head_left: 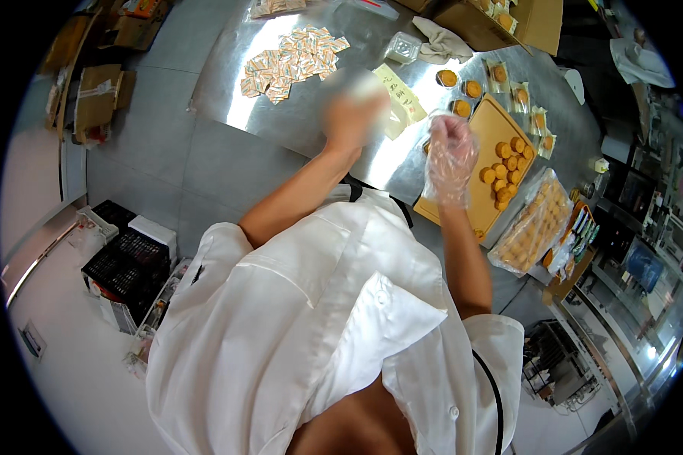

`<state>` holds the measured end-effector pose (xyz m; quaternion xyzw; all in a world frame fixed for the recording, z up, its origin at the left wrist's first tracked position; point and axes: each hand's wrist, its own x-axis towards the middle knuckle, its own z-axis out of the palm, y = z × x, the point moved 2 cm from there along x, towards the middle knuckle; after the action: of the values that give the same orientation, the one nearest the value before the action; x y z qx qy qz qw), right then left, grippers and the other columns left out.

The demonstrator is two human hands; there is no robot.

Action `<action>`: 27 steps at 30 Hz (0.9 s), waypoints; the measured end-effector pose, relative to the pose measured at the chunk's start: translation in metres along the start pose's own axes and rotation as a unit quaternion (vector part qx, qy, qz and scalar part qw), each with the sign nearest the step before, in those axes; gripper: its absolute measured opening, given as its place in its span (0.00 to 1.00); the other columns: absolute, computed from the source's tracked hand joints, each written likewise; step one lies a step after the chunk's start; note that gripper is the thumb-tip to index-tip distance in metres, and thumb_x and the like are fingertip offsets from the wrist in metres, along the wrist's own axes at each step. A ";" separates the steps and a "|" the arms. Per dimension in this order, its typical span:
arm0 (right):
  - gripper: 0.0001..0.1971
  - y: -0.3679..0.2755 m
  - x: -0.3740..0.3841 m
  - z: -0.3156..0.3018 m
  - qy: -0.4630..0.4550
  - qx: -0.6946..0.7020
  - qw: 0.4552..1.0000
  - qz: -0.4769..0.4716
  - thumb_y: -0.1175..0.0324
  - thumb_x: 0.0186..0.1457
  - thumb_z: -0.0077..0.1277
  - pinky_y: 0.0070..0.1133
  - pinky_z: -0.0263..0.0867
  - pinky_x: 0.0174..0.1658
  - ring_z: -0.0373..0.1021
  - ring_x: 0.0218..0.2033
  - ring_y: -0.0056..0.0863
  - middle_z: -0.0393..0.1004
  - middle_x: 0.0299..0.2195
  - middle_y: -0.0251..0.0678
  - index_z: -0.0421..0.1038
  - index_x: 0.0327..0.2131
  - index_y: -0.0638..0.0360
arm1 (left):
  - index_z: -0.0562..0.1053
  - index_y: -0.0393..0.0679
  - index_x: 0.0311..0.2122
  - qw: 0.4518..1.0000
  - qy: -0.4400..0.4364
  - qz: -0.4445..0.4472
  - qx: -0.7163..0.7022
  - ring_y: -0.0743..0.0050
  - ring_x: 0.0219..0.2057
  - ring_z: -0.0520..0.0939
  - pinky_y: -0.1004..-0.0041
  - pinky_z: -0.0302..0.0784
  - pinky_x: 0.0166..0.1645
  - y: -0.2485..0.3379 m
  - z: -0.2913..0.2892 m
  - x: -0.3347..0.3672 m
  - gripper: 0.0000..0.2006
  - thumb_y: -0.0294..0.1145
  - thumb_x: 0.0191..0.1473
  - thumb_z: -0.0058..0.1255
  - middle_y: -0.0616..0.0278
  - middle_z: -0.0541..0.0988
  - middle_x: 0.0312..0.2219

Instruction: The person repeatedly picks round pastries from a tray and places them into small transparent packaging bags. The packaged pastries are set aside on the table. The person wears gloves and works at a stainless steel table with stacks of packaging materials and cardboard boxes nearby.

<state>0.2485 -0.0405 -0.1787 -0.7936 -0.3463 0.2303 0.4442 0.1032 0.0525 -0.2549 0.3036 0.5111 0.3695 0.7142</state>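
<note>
My bare left hand [353, 117] is over the steel table, its fingers smeared by a blurred patch, so what it may hold cannot be made out. To its left lies a heap of small white and orange packets [292, 64]. A pale yellow sheet with writing [404, 102] is on its right. My right hand [453, 155], in a clear plastic glove, has its fingers drawn together at the left edge of a tan tray [484, 135]; anything between them is too small to name. Several round golden pastries [501, 173] sit on the tray. Beyond it are round pastries in small cups [448, 78].
Wrapped pastries [520, 96] line the tray's far right side. A large clear bag of pastries [535, 224] lies right of the tray. At the back are a clear plastic container [403, 48], a cloth [441, 42] and a cardboard box [540, 26]. Black crates [125, 269] stand lower left.
</note>
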 end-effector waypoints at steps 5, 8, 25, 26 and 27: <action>0.10 0.000 -0.031 0.009 -0.020 0.105 0.993 0.046 0.69 0.56 0.55 0.18 0.66 0.34 0.69 0.29 0.18 0.75 0.27 0.33 0.76 0.37 0.66 | 0.76 0.35 0.40 0.997 0.032 0.056 0.038 0.81 0.34 0.78 0.77 0.73 0.40 0.008 0.008 -0.011 0.14 0.33 0.53 0.62 0.63 0.80 0.35; 0.11 -0.009 -0.032 0.013 -0.027 0.071 0.996 0.042 0.68 0.57 0.55 0.18 0.66 0.36 0.69 0.30 0.18 0.75 0.29 0.33 0.77 0.39 0.65 | 0.76 0.35 0.39 0.997 0.037 0.064 0.023 0.83 0.33 0.77 0.78 0.72 0.39 0.017 0.013 -0.018 0.14 0.34 0.53 0.62 0.64 0.80 0.34; 0.13 -0.010 -0.017 0.012 0.003 0.337 0.905 0.260 0.69 0.46 0.64 0.15 0.53 0.32 0.57 0.26 0.14 0.72 0.27 0.25 0.77 0.36 0.64 | 0.70 0.36 0.45 0.993 -0.032 0.107 0.029 0.81 0.35 0.76 0.77 0.73 0.39 0.025 0.026 -0.044 0.19 0.37 0.53 0.61 0.58 0.78 0.38; 0.13 -0.012 -0.016 0.011 -0.010 0.359 0.906 0.223 0.70 0.45 0.64 0.14 0.53 0.31 0.57 0.26 0.13 0.72 0.26 0.24 0.77 0.35 0.64 | 0.67 0.37 0.50 0.989 -0.061 0.128 -0.041 0.78 0.40 0.76 0.75 0.72 0.44 0.020 0.025 -0.037 0.23 0.37 0.54 0.60 0.54 0.76 0.44; 0.10 -0.018 -0.018 0.008 -0.025 0.338 0.916 0.214 0.71 0.47 0.60 0.13 0.53 0.31 0.61 0.25 0.14 0.74 0.26 0.27 0.76 0.34 0.64 | 0.64 0.38 0.55 0.979 -0.090 0.148 -0.110 0.74 0.45 0.76 0.73 0.72 0.48 0.015 0.023 -0.033 0.27 0.38 0.55 0.59 0.51 0.74 0.50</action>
<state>0.2254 -0.0431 -0.1659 -0.6450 -0.0805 0.4431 0.6174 0.1156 0.0319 -0.2196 0.3274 0.3502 0.4963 0.7237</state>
